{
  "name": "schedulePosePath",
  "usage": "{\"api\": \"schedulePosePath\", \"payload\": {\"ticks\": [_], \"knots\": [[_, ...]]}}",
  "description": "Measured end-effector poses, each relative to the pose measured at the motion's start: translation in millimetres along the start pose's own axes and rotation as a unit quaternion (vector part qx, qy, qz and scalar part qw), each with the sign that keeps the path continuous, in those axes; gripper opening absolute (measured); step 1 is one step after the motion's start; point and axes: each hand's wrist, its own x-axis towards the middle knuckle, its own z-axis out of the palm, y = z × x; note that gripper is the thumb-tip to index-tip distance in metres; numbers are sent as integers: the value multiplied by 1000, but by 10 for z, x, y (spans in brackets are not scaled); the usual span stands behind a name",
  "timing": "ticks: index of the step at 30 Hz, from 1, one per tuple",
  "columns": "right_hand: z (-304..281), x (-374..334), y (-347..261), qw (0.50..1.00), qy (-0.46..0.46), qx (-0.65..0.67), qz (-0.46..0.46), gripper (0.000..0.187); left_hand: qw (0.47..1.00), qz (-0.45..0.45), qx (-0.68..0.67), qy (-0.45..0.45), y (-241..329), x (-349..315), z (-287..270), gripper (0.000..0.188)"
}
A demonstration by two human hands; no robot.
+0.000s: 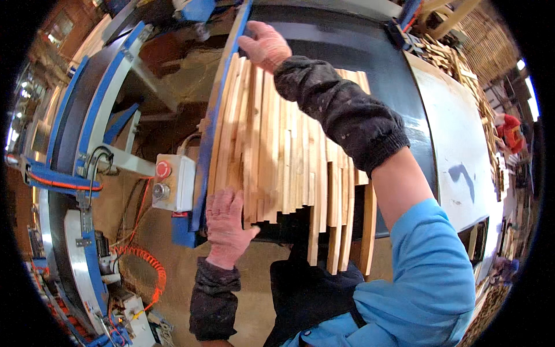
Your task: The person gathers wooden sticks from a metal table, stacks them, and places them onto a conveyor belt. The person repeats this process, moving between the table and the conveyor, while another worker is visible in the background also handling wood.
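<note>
Many long, pale wooden strips (283,150) lie side by side on a dark table surface (399,115), their near ends uneven. Both my hands wear pinkish work gloves. At the near ends of the leftmost strips, my left hand (226,228) lies with its fingers stretched along the wood and its thumb out to the right. My right hand (265,47) reaches across to the far ends of the same strips, beside a blue rail (215,121); its fingers and thumb are apart. Several strips at the right stick out past the table's near edge.
A grey control box (176,182) with a red button is fixed left of the rail. Farther left stands a blue-framed conveyor (95,127), with a coiled orange hose (155,269) below. Right is a pale board (457,139), stacked wood (445,58) and a person in red (511,134).
</note>
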Motion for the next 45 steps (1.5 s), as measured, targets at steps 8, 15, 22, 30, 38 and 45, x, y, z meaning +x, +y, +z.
{"api": "schedulePosePath", "payload": {"ticks": [8, 15, 22, 30, 38, 45], "knots": [[-893, -472, -957, 921, -39, 386, -29, 79, 995, -91, -7, -26, -11, 550, 17, 48], [-2179, -2029, 111, 993, 44, 68, 83, 78, 949, -159, -271, 35, 303, 595, -114, 29], [-2284, -3483, 961, 941, -49, 39, 331, 28, 811, -248, -528, 39, 110, 90, -43, 26], [-2124, -3434, 1090, 939, -77, -15, 334, 42, 762, -262, -592, 24, 761, -284, 140, 26], [-2391, -4278, 752, 951, 136, 143, 237, 46, 764, -265, -588, 29, 1747, -535, 170, 26], [-3182, -5364, -146, 831, -93, 471, 282, 72, 937, 4, -331, -116, 3256, -777, 767, 52]]}}
